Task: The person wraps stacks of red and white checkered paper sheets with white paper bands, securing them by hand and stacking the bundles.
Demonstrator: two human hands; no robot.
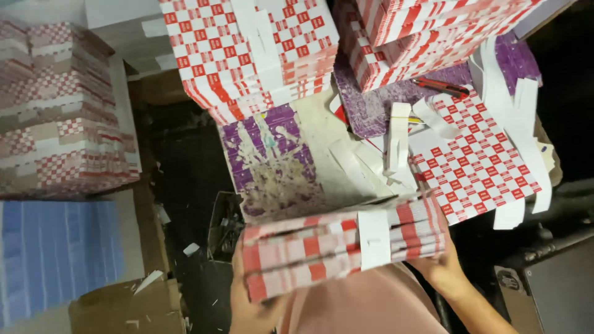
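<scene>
While two hands — left hand [250, 306], right hand [442, 263] — grip one banded bundle [343, 244]

Bright, even light on the centre, dark murky corners, soft motion blur throughout, left edge hazy.

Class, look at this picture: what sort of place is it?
Probably a packaging or print-finishing workshop: banded stacks of red-and-white checked paper sheets, loose white paper strips, and a red utility knife on the scuffed purple-stained worktable.
</scene>
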